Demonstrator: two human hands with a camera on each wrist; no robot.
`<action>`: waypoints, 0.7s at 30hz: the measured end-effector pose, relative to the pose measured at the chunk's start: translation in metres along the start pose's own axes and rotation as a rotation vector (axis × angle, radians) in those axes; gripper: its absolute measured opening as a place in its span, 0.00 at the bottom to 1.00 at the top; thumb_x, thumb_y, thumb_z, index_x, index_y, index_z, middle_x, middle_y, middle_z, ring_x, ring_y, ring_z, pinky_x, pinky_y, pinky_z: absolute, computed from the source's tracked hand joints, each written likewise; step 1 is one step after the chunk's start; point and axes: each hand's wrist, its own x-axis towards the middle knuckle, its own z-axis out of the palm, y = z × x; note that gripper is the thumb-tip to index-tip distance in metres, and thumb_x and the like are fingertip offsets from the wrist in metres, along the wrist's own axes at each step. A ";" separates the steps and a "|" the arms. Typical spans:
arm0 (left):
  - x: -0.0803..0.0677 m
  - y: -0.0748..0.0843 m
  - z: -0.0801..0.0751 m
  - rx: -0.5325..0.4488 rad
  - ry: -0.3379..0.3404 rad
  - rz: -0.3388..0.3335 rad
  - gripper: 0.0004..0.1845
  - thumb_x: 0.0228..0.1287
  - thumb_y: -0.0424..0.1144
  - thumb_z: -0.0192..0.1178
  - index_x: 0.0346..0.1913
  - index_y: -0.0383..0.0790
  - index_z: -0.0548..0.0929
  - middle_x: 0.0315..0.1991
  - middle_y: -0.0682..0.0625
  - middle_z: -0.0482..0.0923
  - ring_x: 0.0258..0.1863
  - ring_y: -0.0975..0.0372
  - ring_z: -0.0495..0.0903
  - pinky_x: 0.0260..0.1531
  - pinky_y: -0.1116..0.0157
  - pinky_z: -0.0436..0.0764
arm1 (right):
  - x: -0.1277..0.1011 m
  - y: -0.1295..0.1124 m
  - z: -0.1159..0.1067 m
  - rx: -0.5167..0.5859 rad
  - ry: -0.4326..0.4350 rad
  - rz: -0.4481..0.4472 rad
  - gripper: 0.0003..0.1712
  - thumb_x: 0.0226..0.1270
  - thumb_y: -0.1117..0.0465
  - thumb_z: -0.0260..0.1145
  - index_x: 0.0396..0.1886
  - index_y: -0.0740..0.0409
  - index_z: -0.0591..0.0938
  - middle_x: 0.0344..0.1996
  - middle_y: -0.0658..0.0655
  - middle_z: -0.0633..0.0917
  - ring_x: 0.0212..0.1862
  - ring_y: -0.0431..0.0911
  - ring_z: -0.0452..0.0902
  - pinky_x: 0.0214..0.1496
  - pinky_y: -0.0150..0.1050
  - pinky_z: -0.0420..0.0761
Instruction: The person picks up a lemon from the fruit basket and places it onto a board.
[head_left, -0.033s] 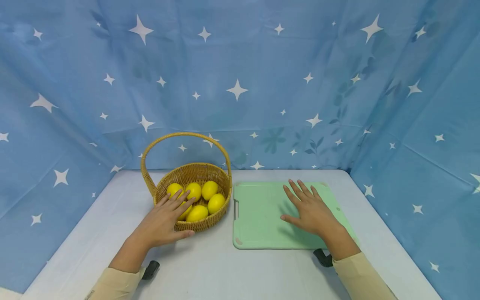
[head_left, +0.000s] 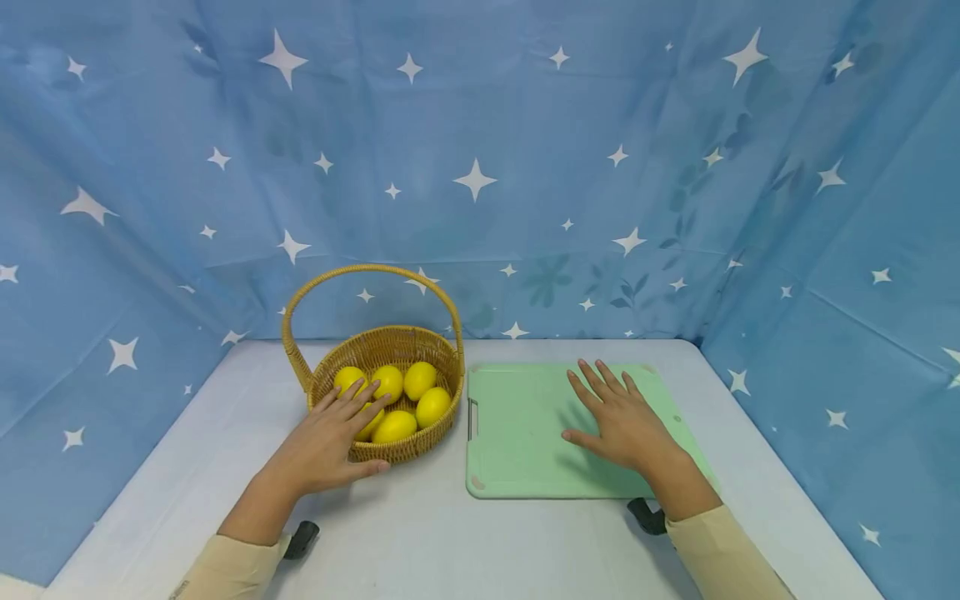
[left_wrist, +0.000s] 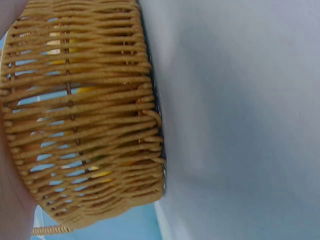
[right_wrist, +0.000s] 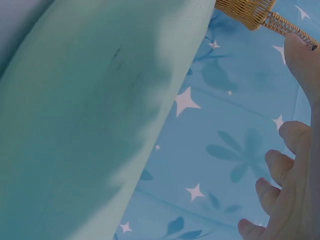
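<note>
The left hand (head_left: pixel 318 450) has straight, slightly fanned fingers, palm down, reaching over the basket's near rim; it grips nothing, and whether its fingertips touch the fruit I cannot tell. Its thumb stays outside the rim. The right hand (head_left: pixel 622 425) is likewise spread wide, holding nothing, above the green board (head_left: pixel 517 433), with a shadow beneath it and clear air between in the right wrist view.

Under and beyond the left fingers, six lemons (head_left: pixel 393 427) show inside the wicker basket (head_left: pixel 401 451), one partly covered by the hand. Smooth and round, they could slip from a shallow pinch or nudge each other aside if the fingers push in rather than close around one. With the palm so near the rim, a low press or a sideways drag could catch the wicker and tip or slide the basket.

The tall handle (head_left: pixel 371 268) arches up behind the hand, so a high forward sweep could knock it. Any lemon on the flat board could roll off, given how low its edge looks. Farther back, the black wrist mount (head_left: pixel 647 517) sits close to the board's near edge; lowering that arm carelessly could bump the board across the white table (head_left: pixel 450 542).
</note>
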 end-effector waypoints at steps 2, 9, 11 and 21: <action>-0.004 0.000 -0.001 0.002 -0.002 -0.009 0.50 0.57 0.74 0.54 0.76 0.48 0.57 0.77 0.49 0.46 0.74 0.47 0.48 0.68 0.43 0.50 | 0.000 -0.002 0.001 0.002 -0.004 -0.004 0.54 0.64 0.24 0.48 0.79 0.51 0.50 0.77 0.58 0.48 0.76 0.56 0.36 0.71 0.63 0.44; -0.008 -0.002 -0.007 0.004 -0.010 -0.016 0.50 0.59 0.75 0.49 0.77 0.48 0.56 0.77 0.47 0.47 0.74 0.47 0.47 0.68 0.42 0.50 | 0.003 -0.003 0.004 0.032 -0.025 0.000 0.54 0.64 0.24 0.49 0.79 0.50 0.48 0.77 0.57 0.47 0.76 0.56 0.36 0.71 0.63 0.43; -0.007 -0.005 -0.010 -0.010 -0.012 -0.030 0.50 0.59 0.75 0.49 0.77 0.48 0.55 0.77 0.47 0.46 0.74 0.47 0.47 0.68 0.42 0.49 | 0.005 -0.002 0.004 0.045 -0.025 -0.001 0.54 0.64 0.24 0.49 0.79 0.50 0.48 0.77 0.57 0.47 0.76 0.56 0.36 0.71 0.63 0.43; -0.030 -0.030 -0.005 -0.243 0.178 -0.188 0.39 0.61 0.59 0.63 0.71 0.43 0.68 0.73 0.46 0.60 0.69 0.46 0.61 0.62 0.40 0.63 | 0.016 -0.030 0.004 0.146 0.022 -0.167 0.46 0.69 0.38 0.60 0.77 0.56 0.56 0.74 0.62 0.57 0.74 0.60 0.48 0.70 0.60 0.54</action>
